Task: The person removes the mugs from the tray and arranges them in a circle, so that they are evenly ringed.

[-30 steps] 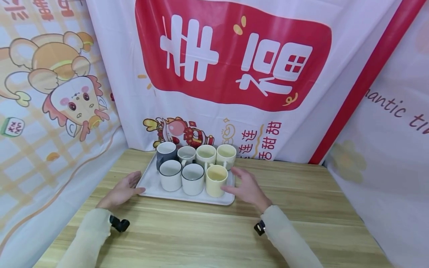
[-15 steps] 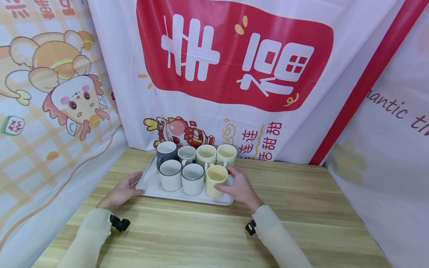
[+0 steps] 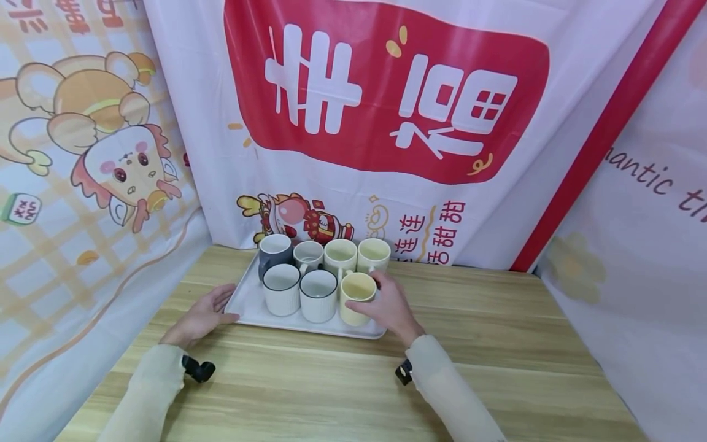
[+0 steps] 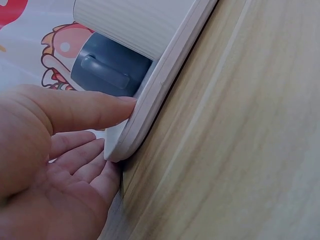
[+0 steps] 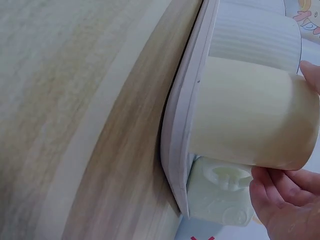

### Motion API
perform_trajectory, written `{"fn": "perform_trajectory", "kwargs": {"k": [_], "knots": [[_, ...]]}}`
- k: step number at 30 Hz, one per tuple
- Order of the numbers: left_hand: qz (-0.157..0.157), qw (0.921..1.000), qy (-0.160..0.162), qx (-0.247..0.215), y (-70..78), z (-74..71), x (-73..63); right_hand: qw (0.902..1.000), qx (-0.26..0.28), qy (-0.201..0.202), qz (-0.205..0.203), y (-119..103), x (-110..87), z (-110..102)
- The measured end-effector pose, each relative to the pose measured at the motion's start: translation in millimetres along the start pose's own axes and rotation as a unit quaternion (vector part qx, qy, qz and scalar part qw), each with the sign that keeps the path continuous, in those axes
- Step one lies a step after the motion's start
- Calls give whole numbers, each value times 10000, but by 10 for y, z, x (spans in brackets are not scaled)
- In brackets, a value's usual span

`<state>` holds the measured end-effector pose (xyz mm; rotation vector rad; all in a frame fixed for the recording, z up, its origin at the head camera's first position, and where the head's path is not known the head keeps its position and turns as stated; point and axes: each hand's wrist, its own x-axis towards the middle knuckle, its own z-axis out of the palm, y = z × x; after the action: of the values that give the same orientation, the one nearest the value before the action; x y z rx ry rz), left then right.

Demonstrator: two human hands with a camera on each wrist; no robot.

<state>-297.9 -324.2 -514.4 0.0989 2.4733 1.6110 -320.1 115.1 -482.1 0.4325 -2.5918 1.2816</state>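
A white rectangular tray [image 3: 248, 305] lies on the table with two rows of mugs on it. At its front right stands a yellow mug [image 3: 359, 286]; my right hand [image 3: 391, 310] grips it near the rim, thumb on the front side and fingers on the far side. In the right wrist view that yellow mug [image 5: 250, 115] is upright, its base at the tray rim. My left hand [image 3: 203, 314] is at the tray's front left corner. In the left wrist view, the thumb [image 4: 95, 107] lies straight against the tray's rim [image 4: 150, 92], with the other fingers loosely extended beside the corner.
Left of the yellow mug are two white ribbed mugs [image 3: 282, 301] with dark rims. Behind stand a dark blue-grey mug [image 3: 267, 261], a smaller grey mug [image 3: 308, 250] and two cream mugs [image 3: 374, 253]. A printed cloth [image 3: 309, 172] hangs behind the wooden table [image 3: 309, 380].
My right hand has moved left from beside the yellow mug, and its thumb and fingers have come round the mug. My left hand stays at the tray corner.
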Motion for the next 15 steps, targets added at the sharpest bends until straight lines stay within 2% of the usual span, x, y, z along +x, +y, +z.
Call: {"fn": "perform_trajectory", "kwargs": {"k": [8,15], "knots": [[-7,10000,-32,-82,-2,-6,-7,9998,17,177,5,-16,45,30],[33,9999,-61,-147,-21,-4,8,10000,-35,23,-42,-3,76,6]]}}
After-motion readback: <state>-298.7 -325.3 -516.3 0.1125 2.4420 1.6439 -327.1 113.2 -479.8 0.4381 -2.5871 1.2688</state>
